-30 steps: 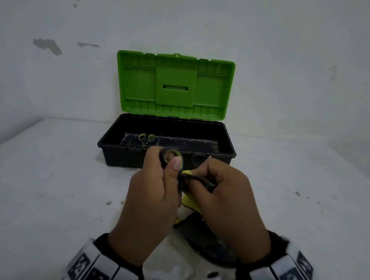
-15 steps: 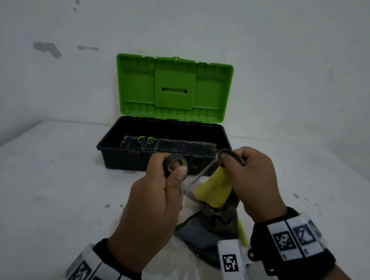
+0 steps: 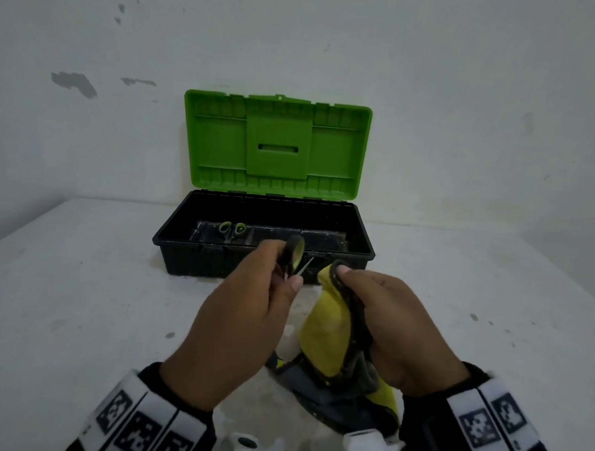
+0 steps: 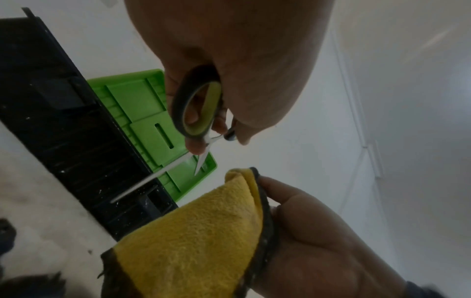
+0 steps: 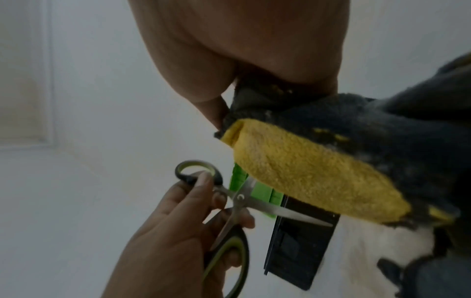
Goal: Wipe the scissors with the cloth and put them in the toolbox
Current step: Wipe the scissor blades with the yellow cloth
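My left hand (image 3: 288, 271) grips a pair of scissors (image 3: 295, 253) by the black-and-green handles, just in front of the toolbox (image 3: 170, 233). Its blades (image 5: 293, 214) stand apart and bare, pointing toward the box. To the right, my right hand (image 3: 358, 291) pinches a yellow and dark grey cloth (image 3: 324, 331) at its top corner; the rest hangs down to the table. The cloth (image 4: 193, 231) is close beside the blades but not touching them. The black toolbox has its green lid (image 3: 276, 144) upright and open.
A second pair of green-handled scissors (image 3: 232, 229) lies in the left part of the toolbox. The box stands at the back of a white table (image 3: 75, 299), against a white wall. Bare table lies to either side.
My right hand has pulled the cloth off the scissor blades and moved to the right of them. The left hand has turned the scissors, which now show bare, parted blades.
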Available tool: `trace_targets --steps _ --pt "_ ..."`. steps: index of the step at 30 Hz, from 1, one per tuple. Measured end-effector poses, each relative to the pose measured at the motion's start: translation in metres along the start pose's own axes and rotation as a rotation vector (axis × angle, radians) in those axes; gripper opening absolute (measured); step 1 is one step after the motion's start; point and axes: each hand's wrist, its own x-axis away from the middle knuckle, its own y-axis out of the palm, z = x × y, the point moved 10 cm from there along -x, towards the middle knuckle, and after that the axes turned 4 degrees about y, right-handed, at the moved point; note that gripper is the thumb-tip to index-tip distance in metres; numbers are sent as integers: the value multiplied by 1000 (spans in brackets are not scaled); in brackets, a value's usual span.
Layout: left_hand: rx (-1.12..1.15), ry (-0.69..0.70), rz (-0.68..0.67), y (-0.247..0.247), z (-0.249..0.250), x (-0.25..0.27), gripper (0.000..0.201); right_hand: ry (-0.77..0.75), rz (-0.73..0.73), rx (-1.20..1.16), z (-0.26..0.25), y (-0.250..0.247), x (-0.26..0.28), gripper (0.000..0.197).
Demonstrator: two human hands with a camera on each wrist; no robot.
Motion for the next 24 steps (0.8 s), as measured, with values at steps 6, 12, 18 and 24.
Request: trace_targets --steps 6,12,18,24 --pt "-237 114 -134 12 10 6 32 281 -175 -209 25 25 1 70" --pt "-330 195 -159 13 16 6 40 112 -107 0 4 12 0 40" --pt "-93 19 99 -14 3 8 50 -134 -36 137 -11 5 5 71" --pt "362 -508 111 -6 -50 17 37 -390 10 189 -32 5 21 30"
